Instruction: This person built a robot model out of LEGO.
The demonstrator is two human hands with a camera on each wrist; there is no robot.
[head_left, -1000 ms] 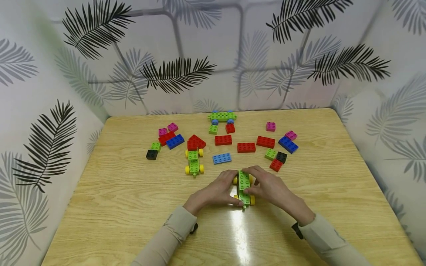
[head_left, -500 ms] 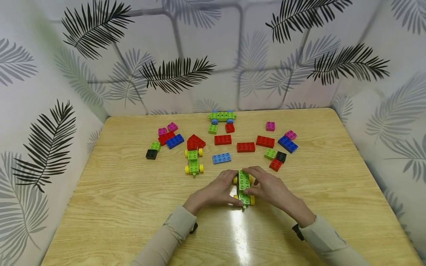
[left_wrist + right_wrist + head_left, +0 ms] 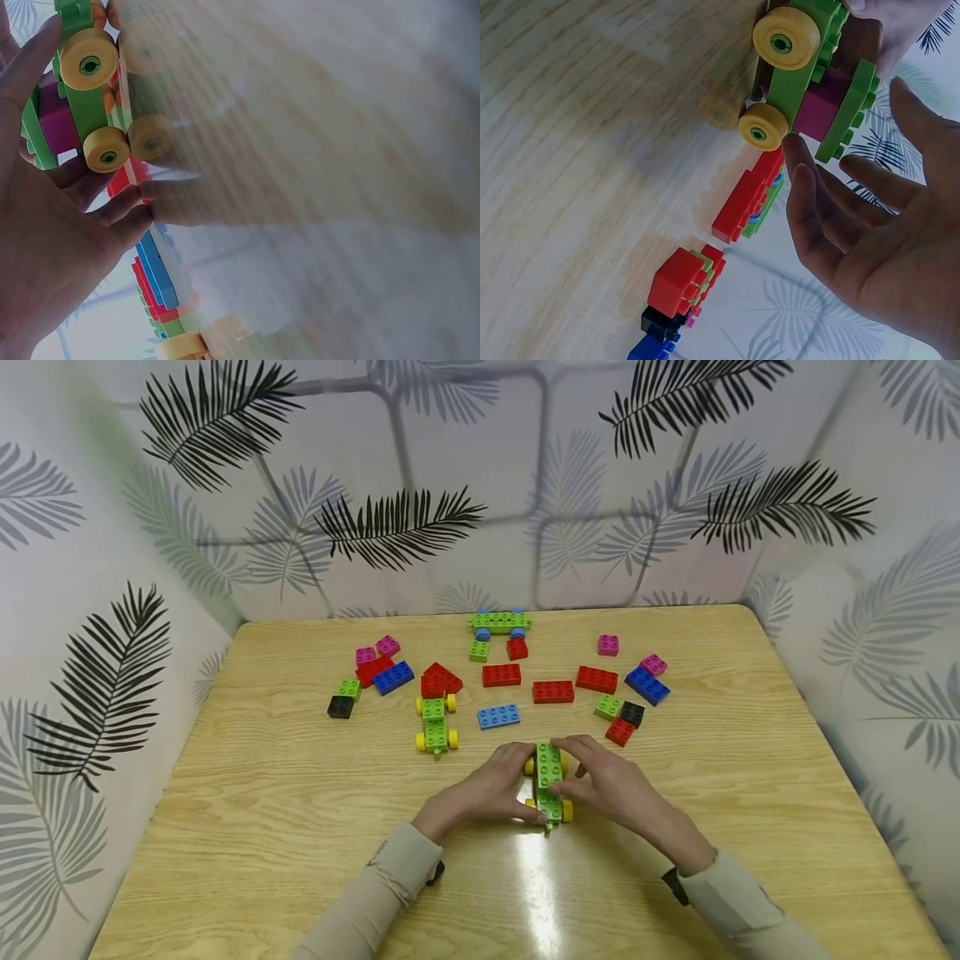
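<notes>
car: green plastic brick car with yellow wheels is sitting wheels-down on the pale wood-grain counter, near the front edge, between my two hands.
left hand: my left hand is bracing the car's left flank; fingers are curling lightly against the side by the wheels, thumb running up along the front end. Loose steadying hold, not a squeeze.
right hand: my right hand is cupping the other flank; fingers are slightly spread, tips touching the car's side and the top green plate. I am holding from both sides so the car is not rolling.
build: a magenta brick is sitting sandwiched between the green chassis and the green top plate, only showing in the wrist views.
loose pieces: red, blue, green, magenta and black plastic bricks are lying scattered behind, well apart from my hands; a second green car with yellow wheels is standing back-left.
hidden: the car's far wheels and my right thumb are covered by my hands; how firmly I am pressing, cannot tell. Left wrist view is blurring badly across the counter.
</notes>
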